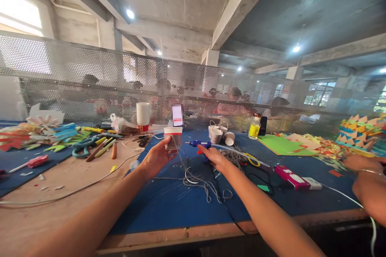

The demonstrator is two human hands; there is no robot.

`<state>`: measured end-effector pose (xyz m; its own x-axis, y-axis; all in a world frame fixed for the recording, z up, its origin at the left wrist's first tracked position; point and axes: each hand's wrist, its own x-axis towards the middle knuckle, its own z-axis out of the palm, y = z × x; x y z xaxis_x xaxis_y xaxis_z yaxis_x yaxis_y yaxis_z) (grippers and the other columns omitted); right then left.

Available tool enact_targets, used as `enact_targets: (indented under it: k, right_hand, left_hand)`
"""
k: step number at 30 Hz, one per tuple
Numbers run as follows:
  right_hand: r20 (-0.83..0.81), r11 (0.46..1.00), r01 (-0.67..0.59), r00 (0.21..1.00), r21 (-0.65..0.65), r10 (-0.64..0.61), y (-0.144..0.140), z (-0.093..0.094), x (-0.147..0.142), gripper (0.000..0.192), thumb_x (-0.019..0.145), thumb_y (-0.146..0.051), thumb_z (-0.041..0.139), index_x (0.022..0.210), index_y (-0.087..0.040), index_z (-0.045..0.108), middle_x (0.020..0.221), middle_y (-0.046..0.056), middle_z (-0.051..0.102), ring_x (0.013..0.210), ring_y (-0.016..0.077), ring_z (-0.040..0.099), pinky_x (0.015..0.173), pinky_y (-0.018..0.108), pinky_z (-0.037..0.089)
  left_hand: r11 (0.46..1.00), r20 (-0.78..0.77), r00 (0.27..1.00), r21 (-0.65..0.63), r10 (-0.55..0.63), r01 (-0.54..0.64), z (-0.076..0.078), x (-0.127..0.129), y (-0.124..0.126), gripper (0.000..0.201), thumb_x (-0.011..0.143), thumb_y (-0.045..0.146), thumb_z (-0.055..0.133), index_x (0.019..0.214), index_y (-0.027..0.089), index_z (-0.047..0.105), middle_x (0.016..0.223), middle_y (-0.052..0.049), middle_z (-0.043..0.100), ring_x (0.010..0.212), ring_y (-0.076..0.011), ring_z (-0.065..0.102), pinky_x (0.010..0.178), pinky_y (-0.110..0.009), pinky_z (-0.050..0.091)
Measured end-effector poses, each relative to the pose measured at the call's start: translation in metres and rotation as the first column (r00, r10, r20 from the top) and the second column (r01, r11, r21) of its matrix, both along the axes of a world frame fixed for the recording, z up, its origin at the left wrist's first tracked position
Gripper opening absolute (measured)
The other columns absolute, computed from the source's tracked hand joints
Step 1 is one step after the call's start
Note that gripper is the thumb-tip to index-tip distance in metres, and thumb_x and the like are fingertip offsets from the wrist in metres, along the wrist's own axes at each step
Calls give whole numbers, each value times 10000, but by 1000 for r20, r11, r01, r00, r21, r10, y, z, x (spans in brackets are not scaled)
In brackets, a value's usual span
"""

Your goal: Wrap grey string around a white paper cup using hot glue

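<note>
My left hand (pixel 157 156) is closed around a paper cup (pixel 173 131) with a white and red upper band; its lower part looks wrapped in grey cord. A strand of grey cord (pixel 196 179) runs down from the cup to a loose tangle on the blue mat. In my right hand (pixel 213 156) is a blue hot glue gun (pixel 199 143), its nozzle pointing left toward the cup but apart from it. A clear glue stick (pixel 229 148) sticks out of its back end. The fingers partly hide the handle.
Behind stand stacked paper cups (pixel 142 115), a phone (pixel 177 115), several cord-wrapped cups (pixel 216 134) and a yellow-labelled jar (pixel 255 127). Scissors (pixel 84 147) and other tools lie left. A pink box (pixel 291 177) sits right, near a co-worker's hand (pixel 362 164). A perforated metal screen (pixel 193 78) closes the back.
</note>
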<state>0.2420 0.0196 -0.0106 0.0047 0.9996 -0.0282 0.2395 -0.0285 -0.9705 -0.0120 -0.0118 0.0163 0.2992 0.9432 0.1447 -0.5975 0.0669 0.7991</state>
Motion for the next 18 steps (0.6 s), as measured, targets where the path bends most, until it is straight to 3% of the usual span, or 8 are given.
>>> enact_targets:
  k: [6,12,18]
  right_hand:
    - [254,996,-60,966,68,41,1,1,4,598,813,-749,645,824,-166,780,778,50,724,644,135,552,560,224,349]
    - [648,993,-56,761,100,-23,0,5,1,599,877,-716,612,670,-176,769,603,66,691,587,181,628,546,265,324]
    - [796,976,23,575,217,-190,-2,7,-6,648,875,-771,569,732,-170,766,765,149,760,772,275,726,593,296,360]
  left_hand:
    - [1000,-3,1000,-6,-2,2,-1,1,0,282,862,332,767,1103,190,734,1008,-65,804,822,-177,742,762,-287,581]
    - [999,-22,999,14,-32,33,-4,1,1,305,899,329,728,1164,177,734,1070,-85,797,872,-186,739,793,-293,591]
    - [999,-11,999,-13,-36,35,-5,4,-1,244,888,297,739,1113,203,748,1057,-69,801,875,-192,744,808,-301,592]
